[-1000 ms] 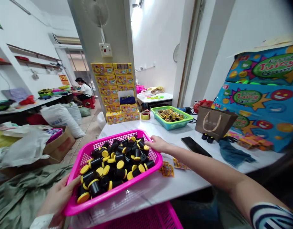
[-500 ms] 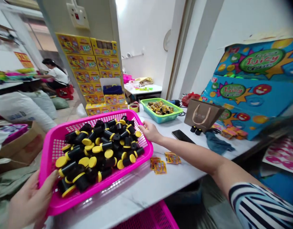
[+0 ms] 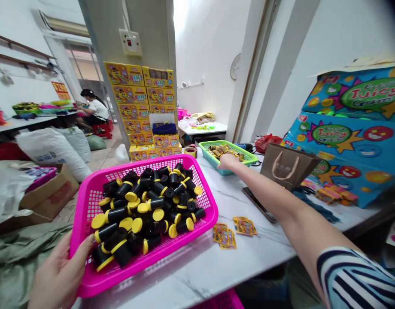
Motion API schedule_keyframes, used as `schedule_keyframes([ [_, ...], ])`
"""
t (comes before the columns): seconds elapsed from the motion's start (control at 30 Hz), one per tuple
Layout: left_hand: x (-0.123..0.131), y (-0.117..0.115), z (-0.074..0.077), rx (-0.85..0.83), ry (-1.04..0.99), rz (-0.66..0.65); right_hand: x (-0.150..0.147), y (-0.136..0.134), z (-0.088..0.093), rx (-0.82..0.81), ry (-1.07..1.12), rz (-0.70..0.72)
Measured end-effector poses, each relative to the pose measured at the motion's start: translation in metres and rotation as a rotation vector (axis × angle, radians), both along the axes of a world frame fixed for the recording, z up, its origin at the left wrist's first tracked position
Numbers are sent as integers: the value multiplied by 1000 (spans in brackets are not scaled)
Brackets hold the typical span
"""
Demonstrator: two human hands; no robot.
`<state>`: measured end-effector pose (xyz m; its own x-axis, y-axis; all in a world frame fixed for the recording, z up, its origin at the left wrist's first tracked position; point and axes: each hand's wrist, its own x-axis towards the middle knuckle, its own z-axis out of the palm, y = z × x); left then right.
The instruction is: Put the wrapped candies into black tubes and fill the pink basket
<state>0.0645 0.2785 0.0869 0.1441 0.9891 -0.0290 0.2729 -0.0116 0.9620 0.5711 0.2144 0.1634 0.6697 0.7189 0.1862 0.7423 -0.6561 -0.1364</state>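
My left hand grips the near left corner of a pink plastic basket, thumb over the rim. Black plastic canisters with yellow lids lie heaped in the basket, which is tilted a little at the table's left side. My right hand is stretched out to the near rim of a green basket, its fingers mostly hidden. Inside that basket are small gold-coloured wrapped tubes. Two small piles of orange printed packets lie on the white marbled table, right of the pink basket.
Stacked yellow boxes stand at the back beside a tape roll. To the right are a phone, a brown paper bag and blue gum cartons. White sacks fill the left floor; a person sits beyond.
My right hand has left the pink basket's right rim and reached forward to the green basket. My left hand stays on the pink basket. The view has shifted, so things sit further right.
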Motion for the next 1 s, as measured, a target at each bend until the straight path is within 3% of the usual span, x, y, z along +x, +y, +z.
schedule_keyframes([
  [0.13, 7, -13, 16, -8, -109, 9, -8, -21, -13, -113, -97, 25],
  [0.33, 13, -21, 20, -3, -252, 0, -23, -108, -36, -178, -229, 214],
  [0.47, 15, -20, 21, -39, -316, -25, -12, -142, -56, -45, -370, 453],
  [0.6, 11, -19, 17, -9, -356, -9, -6, -128, -65, 100, -451, 663],
  [0.7, 10, -19, 17, -29, -359, -11, -12, -99, -60, 118, -441, 740],
  [0.87, 22, -24, 29, -116, -339, 50, -31, -45, -48, 121, -357, 893],
  [1.0, 24, -25, 30, -155, -328, 57, -33, -26, -47, 117, -328, 951],
])
